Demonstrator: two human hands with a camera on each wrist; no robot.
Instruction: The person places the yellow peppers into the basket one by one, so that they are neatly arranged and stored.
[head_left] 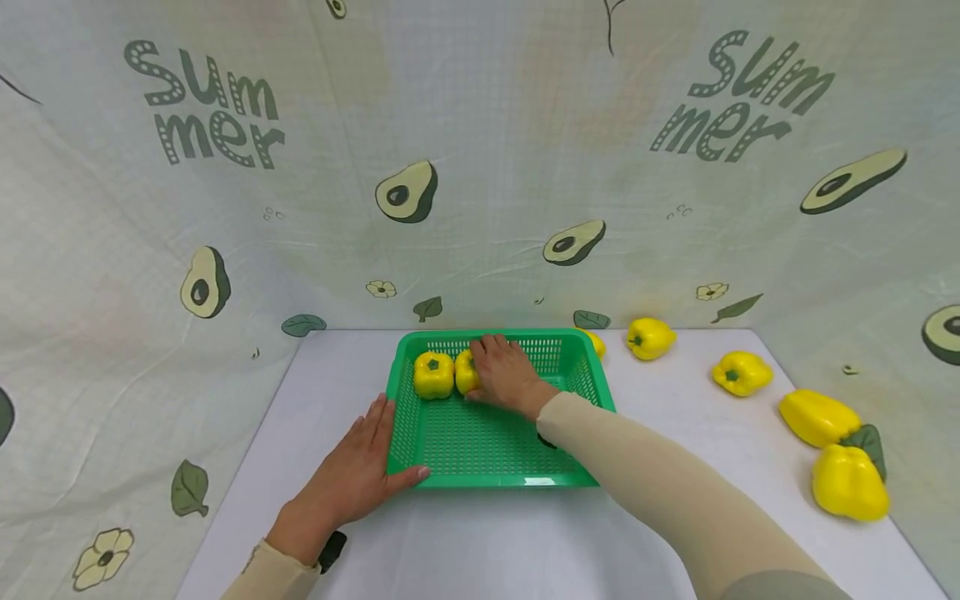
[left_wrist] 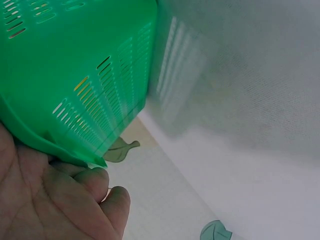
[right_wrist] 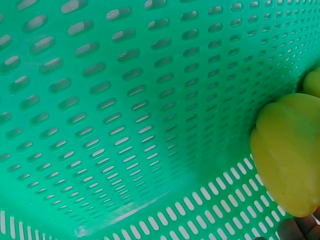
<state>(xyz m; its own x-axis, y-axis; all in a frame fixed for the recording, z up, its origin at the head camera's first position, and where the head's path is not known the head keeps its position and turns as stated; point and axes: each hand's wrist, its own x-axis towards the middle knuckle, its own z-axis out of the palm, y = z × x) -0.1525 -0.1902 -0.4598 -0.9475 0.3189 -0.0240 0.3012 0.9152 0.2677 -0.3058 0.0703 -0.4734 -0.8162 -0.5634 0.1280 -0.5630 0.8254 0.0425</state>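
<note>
Your right hand point(head_left: 506, 373) grips a pepper point(head_left: 467, 372) beside another point(head_left: 433, 375) at the basket's point(head_left: 495, 481) far-left corner, your left point(head_left: 352, 471) lies spread on its left edge, and five peppers point(head_left: 742, 372) seemingly remain, towards the table's point(head_left: 465, 542) far and right edges.
</note>
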